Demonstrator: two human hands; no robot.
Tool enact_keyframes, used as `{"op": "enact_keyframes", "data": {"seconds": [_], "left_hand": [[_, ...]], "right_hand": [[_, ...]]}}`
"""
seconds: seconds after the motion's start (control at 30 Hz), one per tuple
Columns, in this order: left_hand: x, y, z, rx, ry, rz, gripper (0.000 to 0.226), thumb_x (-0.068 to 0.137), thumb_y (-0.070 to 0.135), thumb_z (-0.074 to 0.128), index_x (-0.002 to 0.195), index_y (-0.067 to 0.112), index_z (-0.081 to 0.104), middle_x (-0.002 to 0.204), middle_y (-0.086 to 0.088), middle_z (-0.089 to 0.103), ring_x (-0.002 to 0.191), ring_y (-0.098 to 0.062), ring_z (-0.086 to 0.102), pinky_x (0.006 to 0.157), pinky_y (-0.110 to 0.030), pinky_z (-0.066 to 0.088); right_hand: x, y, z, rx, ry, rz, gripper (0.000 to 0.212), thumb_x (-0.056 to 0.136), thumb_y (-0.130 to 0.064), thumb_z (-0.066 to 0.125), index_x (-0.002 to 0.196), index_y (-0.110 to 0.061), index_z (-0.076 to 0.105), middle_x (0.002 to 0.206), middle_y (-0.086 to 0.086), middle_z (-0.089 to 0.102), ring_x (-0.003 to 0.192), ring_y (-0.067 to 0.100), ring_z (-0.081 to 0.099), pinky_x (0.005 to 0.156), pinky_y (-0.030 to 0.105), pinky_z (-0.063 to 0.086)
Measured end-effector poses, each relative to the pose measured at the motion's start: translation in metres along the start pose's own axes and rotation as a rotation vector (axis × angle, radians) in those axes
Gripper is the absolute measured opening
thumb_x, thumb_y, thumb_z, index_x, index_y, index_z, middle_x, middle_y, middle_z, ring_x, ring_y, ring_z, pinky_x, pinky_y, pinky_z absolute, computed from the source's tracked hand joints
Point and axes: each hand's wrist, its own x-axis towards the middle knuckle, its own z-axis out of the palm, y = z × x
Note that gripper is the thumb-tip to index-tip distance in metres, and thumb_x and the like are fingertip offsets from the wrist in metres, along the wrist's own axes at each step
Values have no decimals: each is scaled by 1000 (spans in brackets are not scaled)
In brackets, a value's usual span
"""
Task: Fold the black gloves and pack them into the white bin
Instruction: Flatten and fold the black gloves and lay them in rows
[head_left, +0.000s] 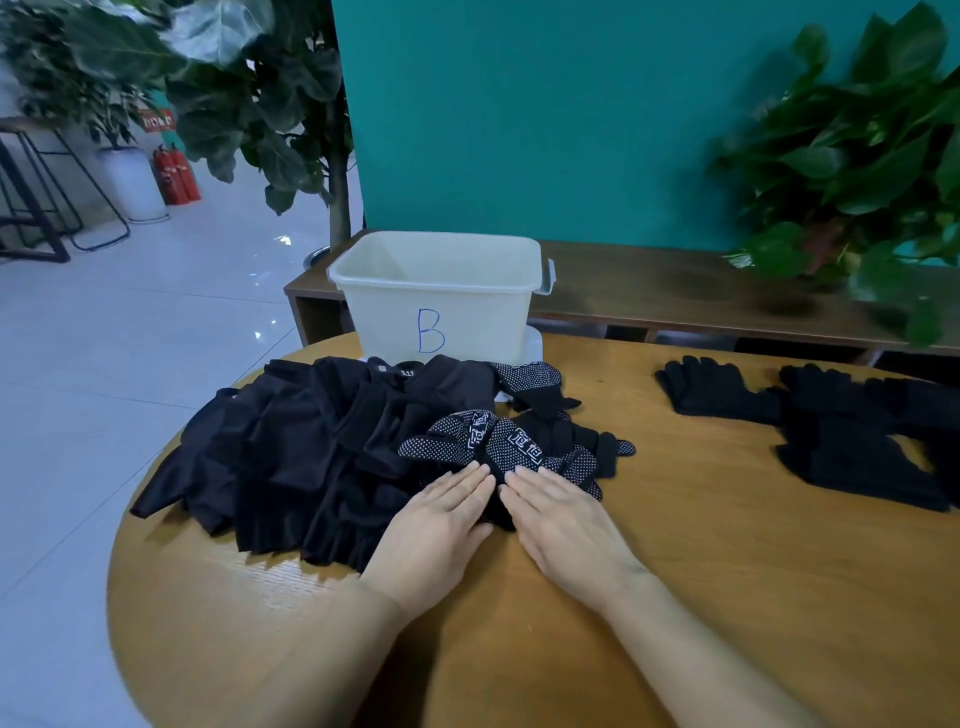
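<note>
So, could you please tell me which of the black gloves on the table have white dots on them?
The dotted gloves lie right under both flat hands, in front of the white bin; the plain gloves at right have none.

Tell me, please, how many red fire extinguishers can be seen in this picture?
2. Both fire extinguishers stand side by side on the floor at far left, beside a white planter. More may be hidden behind the plants.

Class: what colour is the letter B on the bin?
Blue, on the white bin; head view.
</note>
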Motion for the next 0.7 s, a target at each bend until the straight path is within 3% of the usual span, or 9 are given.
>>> {"op": "enact_keyframes", "data": {"seconds": [0.27,0.37,0.43,0.5,0.6,0.7], "left_hand": [[0,5,-4,-5,-10,-18,50,93,34,41,130,9,62,137,-3,58,130,-14,51,109,-29,39],[-2,8,-6,8,-11,-13,44,91,29,49,126,8,65,135,-3,60,127,-16,54,110,-24,33],[-3,8,-6,0,8,-26,41,87,22,61,126,7,65,135,-5,60,127,-18,54,111,-24,31],[-2,9,-7,-44,-4,-67,44,91,17,63,133,7,58,143,-4,52,134,-18,47,114,-25,26],[1,10,-8,-112,-15,-123,49,100,21,52,147,15,41,155,7,34,145,-7,26,111,-7,6],[2,8,-1,-140,7,-157,50,101,22,50,149,19,38,156,10,31,145,-3,22,106,-2,2]], "right_hand": [[5,-2,-4,71,62,20,31,81,-18,43,78,-16,73,98,1,75,96,15,71,91,30,53],[3,0,-9,71,43,-4,9,72,-16,67,78,-18,73,99,0,75,97,13,71,91,30,53],[-1,0,-12,103,-32,33,32,56,-19,86,86,-18,74,103,0,75,101,12,70,91,29,54],[-3,0,-14,123,-76,62,47,48,-21,90,92,-18,75,105,-1,74,102,11,69,90,28,54],[2,-1,-13,108,-82,67,43,44,-23,92,84,-21,77,100,-3,75,98,10,70,89,26,53],[3,-2,-10,96,-59,80,34,47,-24,94,76,-21,76,96,-3,76,94,9,71,86,25,54]]}}
